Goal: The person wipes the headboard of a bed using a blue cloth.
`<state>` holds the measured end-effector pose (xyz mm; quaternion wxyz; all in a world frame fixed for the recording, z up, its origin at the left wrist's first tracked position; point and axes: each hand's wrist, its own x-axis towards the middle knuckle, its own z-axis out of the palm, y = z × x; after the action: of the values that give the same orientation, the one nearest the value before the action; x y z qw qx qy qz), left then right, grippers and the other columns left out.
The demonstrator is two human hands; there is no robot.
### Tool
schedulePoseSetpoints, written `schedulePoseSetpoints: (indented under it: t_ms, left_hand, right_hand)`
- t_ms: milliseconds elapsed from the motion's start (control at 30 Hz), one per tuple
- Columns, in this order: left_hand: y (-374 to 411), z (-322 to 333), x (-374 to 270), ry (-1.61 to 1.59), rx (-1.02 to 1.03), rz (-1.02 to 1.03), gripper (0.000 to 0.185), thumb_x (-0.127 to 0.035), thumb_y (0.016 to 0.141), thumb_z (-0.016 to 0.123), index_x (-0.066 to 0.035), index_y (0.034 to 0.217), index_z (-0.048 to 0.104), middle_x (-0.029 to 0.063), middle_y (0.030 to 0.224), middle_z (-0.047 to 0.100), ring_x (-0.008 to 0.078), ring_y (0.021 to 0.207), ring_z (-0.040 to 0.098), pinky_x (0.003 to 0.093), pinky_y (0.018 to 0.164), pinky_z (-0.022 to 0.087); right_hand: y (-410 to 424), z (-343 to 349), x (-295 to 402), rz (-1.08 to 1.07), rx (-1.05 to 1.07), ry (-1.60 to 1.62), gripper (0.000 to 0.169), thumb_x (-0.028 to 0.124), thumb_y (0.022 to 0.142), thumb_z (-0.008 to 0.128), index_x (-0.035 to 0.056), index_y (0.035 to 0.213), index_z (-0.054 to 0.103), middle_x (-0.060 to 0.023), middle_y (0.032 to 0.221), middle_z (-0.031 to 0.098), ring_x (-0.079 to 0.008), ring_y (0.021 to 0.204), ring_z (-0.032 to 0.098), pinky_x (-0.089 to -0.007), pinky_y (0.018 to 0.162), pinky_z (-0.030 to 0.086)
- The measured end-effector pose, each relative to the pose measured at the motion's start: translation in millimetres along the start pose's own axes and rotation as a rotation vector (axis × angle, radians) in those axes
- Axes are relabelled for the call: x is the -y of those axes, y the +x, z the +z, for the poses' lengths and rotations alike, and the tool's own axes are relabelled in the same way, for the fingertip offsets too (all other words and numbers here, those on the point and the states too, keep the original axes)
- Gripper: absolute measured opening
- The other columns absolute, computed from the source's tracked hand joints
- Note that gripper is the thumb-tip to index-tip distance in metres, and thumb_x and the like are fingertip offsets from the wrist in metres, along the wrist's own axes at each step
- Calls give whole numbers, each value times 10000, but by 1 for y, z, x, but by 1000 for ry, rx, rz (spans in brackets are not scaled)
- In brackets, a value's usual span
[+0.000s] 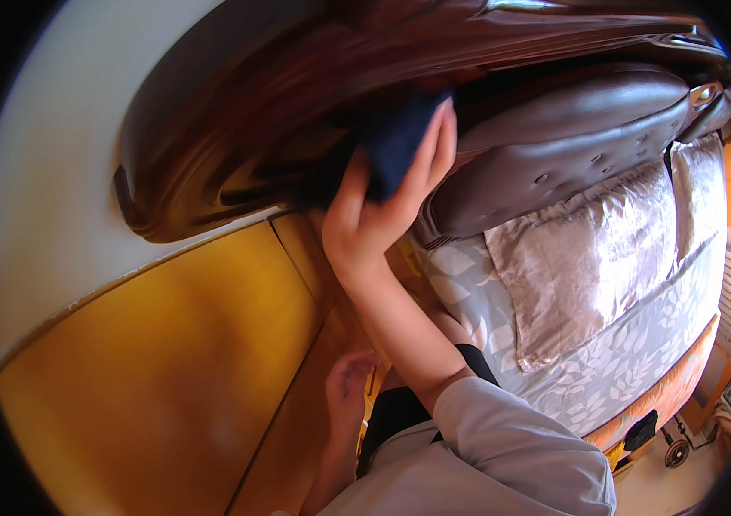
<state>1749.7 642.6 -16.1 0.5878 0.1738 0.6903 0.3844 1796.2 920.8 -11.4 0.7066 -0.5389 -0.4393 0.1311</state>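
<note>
My right hand (385,206) is raised at the picture's middle, with a dark blue cloth (398,138) between its thumb and fingers. The cloth lies against or very near the dark, glossy carved wood of a bed's headboard (236,116); motion blur hides the exact contact. My left hand (349,380) hangs lower down, beside my body, near the wooden furniture; its fingers are loosely curled and I see nothing in them.
A brown padded, buttoned headboard cushion (559,155) stands right of my right hand. Below it are shiny pillows (585,271) on a leaf-patterned bed sheet (604,380). A yellow-brown wooden panel (165,361) spans the lower left, beside a pale wall (69,174).
</note>
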Motion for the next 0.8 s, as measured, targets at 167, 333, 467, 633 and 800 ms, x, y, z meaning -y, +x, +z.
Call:
schedulePoseSetpoints:
  t_ms: [167,333,467,633,800]
  left_hand:
    - [4,-2,-2,20,11,-2,176,-30,974,508,16,1098,625,90,1013,668,172,975,617,294,895,462]
    - [0,-5,-2,-1,-48,-4,174,-9,967,501,13,1080,630,89,1001,671,171,960,622,292,888,465]
    - [-6,-6,-5,-7,-41,-14,171,0,964,499,12,1072,630,87,992,672,167,955,622,288,888,464]
    - [-1,-8,4,-19,-60,-2,174,7,959,502,16,1084,623,94,991,671,169,953,621,290,887,464]
    - [-1,-10,13,-96,-72,31,187,12,956,496,16,1102,613,100,989,669,172,950,622,293,877,461]
  right_hand:
    - [-40,22,4,-218,188,-29,683,-89,638,542,-21,1318,538,-256,1433,404,-398,1186,472,-451,991,367]
    - [-57,-15,16,21,266,184,562,-93,727,502,-36,1281,576,-256,1397,453,-396,1277,452,-437,1082,342]
    - [24,-24,15,74,11,11,650,-74,843,498,-13,1472,347,-223,1516,293,-361,1351,389,-381,1115,284]
    - [2,0,29,-5,183,39,737,-128,720,467,24,1441,449,-276,1552,151,-437,1405,276,-417,1058,339]
    - [-32,-22,50,53,582,220,582,-21,719,536,19,1297,593,-284,1455,347,-464,1319,399,-455,1034,392]
